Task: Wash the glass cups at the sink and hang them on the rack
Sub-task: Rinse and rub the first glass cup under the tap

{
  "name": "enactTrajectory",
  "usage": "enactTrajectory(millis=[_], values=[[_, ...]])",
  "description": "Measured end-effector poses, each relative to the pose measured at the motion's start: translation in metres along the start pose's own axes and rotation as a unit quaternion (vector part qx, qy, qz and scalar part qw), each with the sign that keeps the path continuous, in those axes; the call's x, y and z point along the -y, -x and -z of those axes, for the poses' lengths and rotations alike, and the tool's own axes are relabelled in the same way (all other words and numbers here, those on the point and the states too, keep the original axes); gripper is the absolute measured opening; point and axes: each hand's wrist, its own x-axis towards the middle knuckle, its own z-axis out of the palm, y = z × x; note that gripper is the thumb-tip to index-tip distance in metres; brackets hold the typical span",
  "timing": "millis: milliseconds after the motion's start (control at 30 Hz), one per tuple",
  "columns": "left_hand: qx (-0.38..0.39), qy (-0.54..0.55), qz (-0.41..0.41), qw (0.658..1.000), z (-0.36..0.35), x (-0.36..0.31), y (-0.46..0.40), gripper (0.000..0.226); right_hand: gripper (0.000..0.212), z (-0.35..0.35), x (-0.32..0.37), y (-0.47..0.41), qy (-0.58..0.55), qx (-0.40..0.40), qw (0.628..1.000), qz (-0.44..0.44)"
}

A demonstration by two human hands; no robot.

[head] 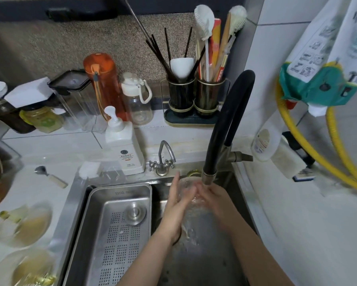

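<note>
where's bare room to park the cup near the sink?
Free: the perforated tray left of the hands, and counter between the spoon and the soap bottle. Crowded: back counter with jars and utensil holders; bowls front left.

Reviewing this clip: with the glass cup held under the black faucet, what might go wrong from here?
1. The wet glass cup is held between the left hand and right hand; it may slip into the steel sink.
2. The cup sits right under the black faucet nozzle and could knock against it.
3. No rack is in view, so the wet carry may drip.
</note>
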Motion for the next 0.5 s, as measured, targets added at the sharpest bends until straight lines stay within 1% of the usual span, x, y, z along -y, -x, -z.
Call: enactTrajectory(millis=[33,100,133,167,200,267,300,333,400,433,467,500], values=[[0.001,-0.014,-0.009,1.0,0.0,0.001,0.0,0.075,0.03,0.002,-0.001,-0.001,-0.014,-0.009,1.0,-0.007],[-0.017,-0.021,-0.005,1.0,0.001,0.001,-0.003,0.073,0.031,0.001,-0.002,-0.002,-0.006,0.009,1.0,-0.008],[-0.028,-0.013,0.006,1.0,0.002,-0.001,-0.007,0.072,0.029,0.0,-0.001,-0.002,0.007,0.031,0.999,-0.009],[-0.033,-0.004,0.025,0.999,0.003,-0.004,-0.012,0.07,0.027,-0.001,-0.001,0.0,0.042,0.06,0.997,-0.004],[-0.025,0.006,0.047,0.999,0.004,-0.008,-0.016,0.063,0.025,0.0,-0.002,0.0,0.113,0.092,0.989,0.011],[-0.008,0.02,0.09,0.996,0.006,-0.012,-0.021,0.051,0.021,0.005,-0.006,-0.001,0.265,0.16,0.951,0.02],[-0.011,0.015,0.102,0.995,0.006,-0.011,-0.023,0.052,0.023,0.008,-0.006,-0.001,0.287,0.191,0.939,0.01],[-0.027,0.007,0.106,0.994,0.007,-0.008,-0.024,0.052,0.026,0.008,-0.005,-0.001,0.262,0.211,0.942,-0.004],[-0.057,-0.003,0.102,0.993,0.007,-0.003,-0.028,0.046,0.034,0.005,-0.005,-0.001,0.179,0.205,0.962,-0.018],[-0.06,-0.001,0.109,0.992,0.008,-0.003,-0.029,0.042,0.033,0.002,-0.008,-0.001,0.167,0.181,0.969,-0.006],[-0.061,0.002,0.119,0.991,0.009,-0.007,-0.029,0.038,0.027,-0.001,-0.009,0.0,0.189,0.152,0.97,0.017],[-0.057,0.003,0.132,0.99,0.011,-0.01,-0.029,0.036,0.02,-0.002,-0.011,0.002,0.236,0.122,0.963,0.049]])
